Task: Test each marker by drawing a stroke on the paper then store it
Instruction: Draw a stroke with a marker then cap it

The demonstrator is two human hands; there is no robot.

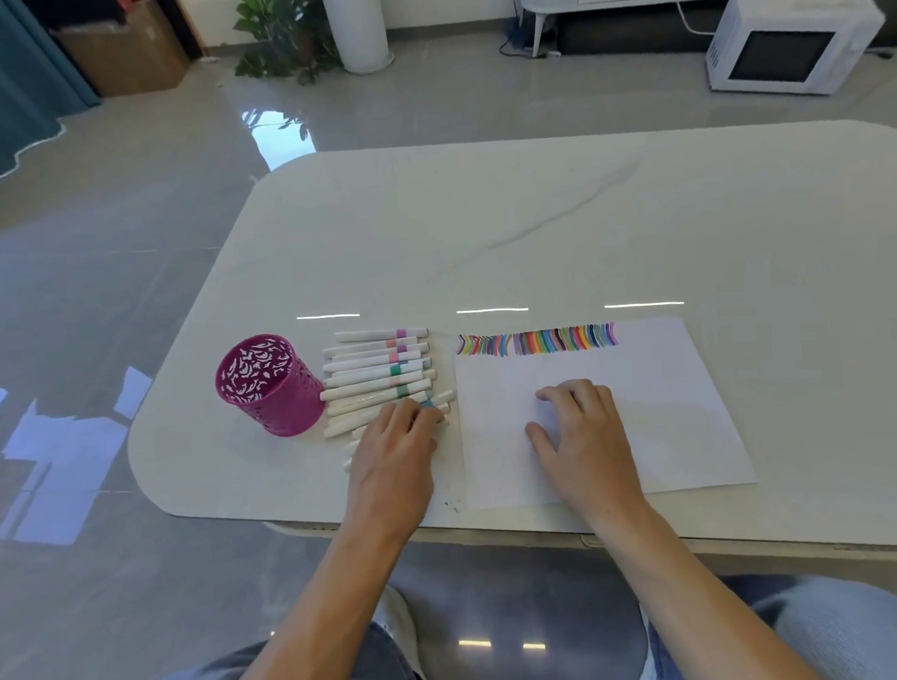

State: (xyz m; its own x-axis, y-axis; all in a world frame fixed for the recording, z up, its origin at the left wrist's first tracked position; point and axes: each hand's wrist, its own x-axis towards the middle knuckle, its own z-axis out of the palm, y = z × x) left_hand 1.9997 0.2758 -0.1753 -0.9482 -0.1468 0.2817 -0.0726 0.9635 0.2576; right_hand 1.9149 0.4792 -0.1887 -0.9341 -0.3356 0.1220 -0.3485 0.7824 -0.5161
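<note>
Left hand point(394, 445) on markers point(376, 378), centre-left; grip unclear. Right hand point(579, 437) flat on paper point(670, 407). Markers probably light, slick: pinch mid-barrel.

A white table point(534, 223) has a sheet of paper point(670, 407) on it. A row of colored lines point(539, 341) runs along the top of the paper. The right hand point(584, 436) rests flat on the paper. Left of the paper lies a pile of white markers point(376, 373). The left hand point(390, 460) lies on the near ones. A pink cup point(269, 394) with holes stands just beside the pile.
</note>
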